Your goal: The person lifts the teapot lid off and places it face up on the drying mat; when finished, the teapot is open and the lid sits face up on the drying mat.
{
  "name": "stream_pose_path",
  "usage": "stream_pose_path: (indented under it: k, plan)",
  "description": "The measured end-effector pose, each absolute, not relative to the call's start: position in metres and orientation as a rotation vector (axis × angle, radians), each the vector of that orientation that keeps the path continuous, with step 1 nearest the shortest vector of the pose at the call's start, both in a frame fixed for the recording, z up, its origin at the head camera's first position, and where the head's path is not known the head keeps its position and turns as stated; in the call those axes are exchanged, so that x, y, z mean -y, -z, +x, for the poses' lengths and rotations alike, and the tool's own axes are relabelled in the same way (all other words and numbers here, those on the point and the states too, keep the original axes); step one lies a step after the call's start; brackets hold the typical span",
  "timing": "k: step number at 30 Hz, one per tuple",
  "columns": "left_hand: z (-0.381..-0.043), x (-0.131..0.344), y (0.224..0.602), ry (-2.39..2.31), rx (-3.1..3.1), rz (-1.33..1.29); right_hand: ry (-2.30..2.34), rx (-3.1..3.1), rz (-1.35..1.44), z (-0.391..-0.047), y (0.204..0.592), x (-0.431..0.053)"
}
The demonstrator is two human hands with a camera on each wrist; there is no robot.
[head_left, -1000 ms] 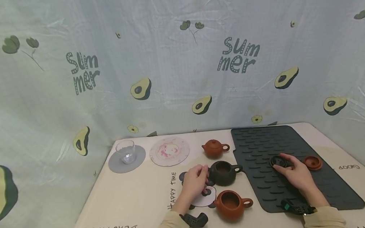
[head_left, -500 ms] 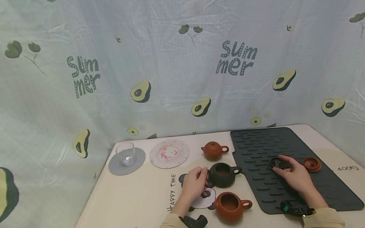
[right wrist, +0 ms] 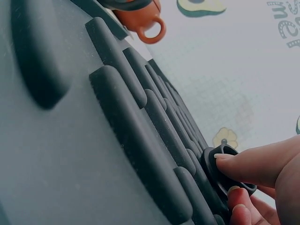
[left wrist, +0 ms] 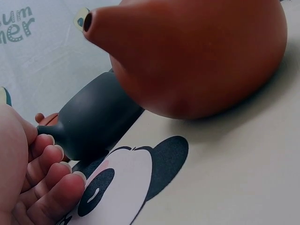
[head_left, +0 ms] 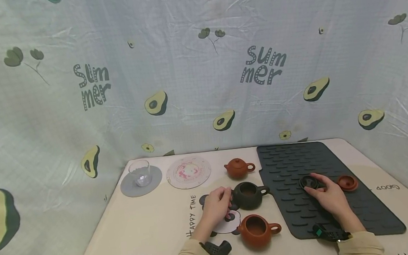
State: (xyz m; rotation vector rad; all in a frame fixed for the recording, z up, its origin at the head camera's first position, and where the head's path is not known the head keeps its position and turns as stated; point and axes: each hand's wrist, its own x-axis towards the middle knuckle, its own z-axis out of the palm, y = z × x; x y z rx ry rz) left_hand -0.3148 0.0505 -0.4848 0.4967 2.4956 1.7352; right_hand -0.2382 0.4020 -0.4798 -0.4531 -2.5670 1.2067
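In the head view a black teapot (head_left: 247, 195) without its lid stands near the table's middle, its handle to the right. My left hand (head_left: 216, 207) pinches the tip of its spout; the left wrist view shows the fingertips at that spout (left wrist: 49, 130). Over on the dark ridged mat (head_left: 295, 216), my right hand (head_left: 330, 197) holds a black teapot lid (head_left: 308, 182) by its edge, inner side up, close against the ridges. Just beyond those fingers lies a red-brown lid (head_left: 347, 182), also inner side up. A lidless red-brown teapot (head_left: 256, 231) stands nearer me than the black one.
Behind the black teapot is a small lidded red-brown teapot (head_left: 238, 168). A clear glass cup (head_left: 140, 173) sits on a grey round mat (head_left: 129, 187) at the back left, beside a pink-printed round mat (head_left: 189, 172). A printed curtain (head_left: 184, 72) hangs behind the table.
The view has tilted slightly, so everything sits a little lower in it. Both hands keep their hold on the teapot spout and the lid.
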Motion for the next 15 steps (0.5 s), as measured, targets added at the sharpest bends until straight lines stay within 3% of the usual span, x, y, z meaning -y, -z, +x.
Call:
stream_pose_path:
  k: [15]
  plan:
    - [-0.3137, -0.0504, 0.4849, -1.745, -2.494, 0.505, -1.224, 2.56, -0.45, -0.2371, 0.4798, -0.4019]
